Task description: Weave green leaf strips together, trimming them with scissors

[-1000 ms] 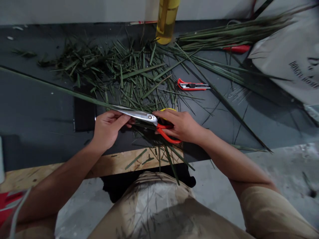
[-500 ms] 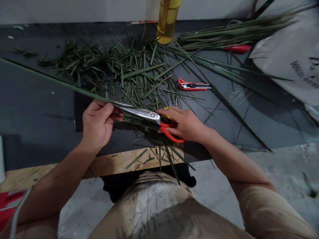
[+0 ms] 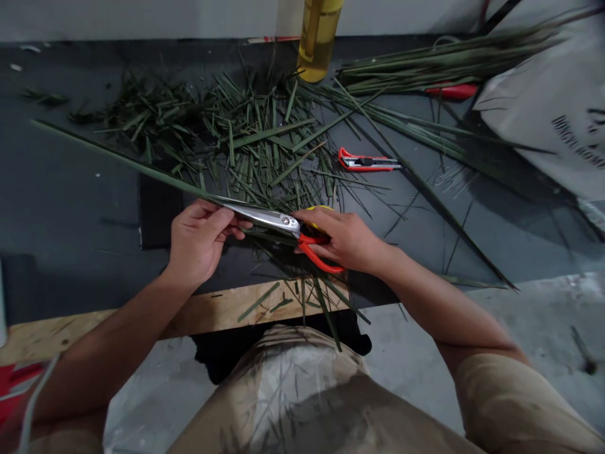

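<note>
Between the fingers of my left hand (image 3: pixel 201 239) is a long green leaf strip (image 3: pixel 127 162), which stretches away to the upper left. My right hand (image 3: pixel 347 236) is wrapped round the handles of a pair of scissors (image 3: pixel 276 219) with red grips. Their silver blades point left, and the tips lie along the leaf strip close to my left fingertips. Whether the blades are fully closed is hard to see. Behind and under the scissors spreads a pile of cut green leaf pieces (image 3: pixel 265 135).
A red utility knife (image 3: pixel 368 162) lies right of the pile. Further back stand a yellow bottle (image 3: pixel 317 44) and a bundle of long leaves (image 3: pixel 439 66), beside a pale printed bag (image 3: pixel 553 107). A dark flat object (image 3: pixel 158 221) lies left, near the wooden table edge (image 3: pixel 208 313).
My left hand has shifted right with the leaf strip, whose far tip has come into view. The scissors and my right hand have moved slightly left.
</note>
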`<state>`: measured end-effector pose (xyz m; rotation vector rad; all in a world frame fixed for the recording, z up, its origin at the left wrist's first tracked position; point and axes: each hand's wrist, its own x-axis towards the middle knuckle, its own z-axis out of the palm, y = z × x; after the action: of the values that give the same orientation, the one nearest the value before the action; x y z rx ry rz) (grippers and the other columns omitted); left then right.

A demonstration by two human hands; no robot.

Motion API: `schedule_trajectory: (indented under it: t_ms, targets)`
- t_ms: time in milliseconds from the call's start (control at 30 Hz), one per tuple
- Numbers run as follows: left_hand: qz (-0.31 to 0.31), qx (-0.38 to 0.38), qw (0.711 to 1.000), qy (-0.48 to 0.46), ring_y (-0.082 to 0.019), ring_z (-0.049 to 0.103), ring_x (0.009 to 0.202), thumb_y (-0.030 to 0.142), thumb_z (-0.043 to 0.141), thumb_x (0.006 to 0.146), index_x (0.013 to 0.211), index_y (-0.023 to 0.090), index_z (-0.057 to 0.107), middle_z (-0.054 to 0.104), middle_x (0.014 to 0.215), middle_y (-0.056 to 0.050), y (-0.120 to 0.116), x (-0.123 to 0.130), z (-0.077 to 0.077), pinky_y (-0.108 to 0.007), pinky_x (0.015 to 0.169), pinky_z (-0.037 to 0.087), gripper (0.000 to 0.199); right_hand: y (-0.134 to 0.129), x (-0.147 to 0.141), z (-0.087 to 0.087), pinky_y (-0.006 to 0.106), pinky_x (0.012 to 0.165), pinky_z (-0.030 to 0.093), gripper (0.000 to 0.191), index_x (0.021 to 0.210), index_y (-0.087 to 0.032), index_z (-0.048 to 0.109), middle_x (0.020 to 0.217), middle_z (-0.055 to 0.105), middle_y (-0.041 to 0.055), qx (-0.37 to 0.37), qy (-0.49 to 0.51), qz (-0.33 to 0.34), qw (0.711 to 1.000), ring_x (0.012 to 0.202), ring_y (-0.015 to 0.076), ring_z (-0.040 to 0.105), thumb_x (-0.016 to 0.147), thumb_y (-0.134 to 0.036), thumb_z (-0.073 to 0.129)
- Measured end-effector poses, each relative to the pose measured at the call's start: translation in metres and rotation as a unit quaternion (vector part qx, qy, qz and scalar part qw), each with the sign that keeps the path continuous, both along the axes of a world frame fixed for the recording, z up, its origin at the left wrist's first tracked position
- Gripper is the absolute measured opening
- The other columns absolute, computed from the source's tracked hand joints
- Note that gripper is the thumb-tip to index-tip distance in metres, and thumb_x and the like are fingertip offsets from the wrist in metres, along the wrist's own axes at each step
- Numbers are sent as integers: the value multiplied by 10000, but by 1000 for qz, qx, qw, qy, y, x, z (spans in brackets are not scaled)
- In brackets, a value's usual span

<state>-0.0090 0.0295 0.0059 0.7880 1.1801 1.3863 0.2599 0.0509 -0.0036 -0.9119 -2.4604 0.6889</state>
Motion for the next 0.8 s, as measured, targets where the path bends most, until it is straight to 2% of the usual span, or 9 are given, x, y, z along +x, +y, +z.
schedule_trajectory:
  t_ms: [133, 367, 600, 700, 800]
  targets:
    - [-18, -10, 1000, 4, -174, 750, 601, 295, 922, 716, 686, 199, 685, 765, 657, -21, -2, 1, 0, -226, 511, 604, 257, -1, -1, -1, 279, 737, 561, 518, 1409, -163, 587, 1177, 757, 126, -7, 0, 5, 1000, 927, 192, 732, 1008, -482, 663]
    - [-51, 19, 998, -13, -182, 762, 636, 382, 958, 688, 730, 178, 721, 774, 696, -32, -1, -1, -4, -236, 534, 626, 315, -1, 2, 3, 290, 792, 569, 498, 1422, -183, 589, 1225, 755, 127, -26, -5, 0, 1000, 979, 204, 736, 1003, -435, 679]
    - [4, 42, 999, 8, -132, 714, 608, 390, 911, 748, 781, 222, 649, 746, 706, 33, 10, -12, 3, -241, 521, 576, 313, 4, 6, 7, 296, 803, 562, 471, 1408, -189, 608, 1222, 754, 125, -32, -2, -4, 999, 982, 212, 740, 1002, -419, 673]
    - [8, 36, 999, 24, -122, 718, 614, 387, 880, 783, 763, 226, 612, 742, 683, 59, 11, -13, 3, -226, 520, 550, 313, 4, 6, 7, 289, 803, 558, 478, 1388, -189, 614, 1202, 755, 122, -33, 8, -5, 999, 991, 211, 738, 997, -454, 680]
    - [23, 39, 999, 8, -137, 736, 608, 392, 905, 758, 744, 215, 607, 727, 635, 48, 11, -11, -1, -211, 499, 551, 347, 2, 4, 4, 283, 799, 557, 503, 1399, -202, 599, 1201, 752, 116, -41, 3, -6, 999, 980, 205, 735, 994, -488, 679]
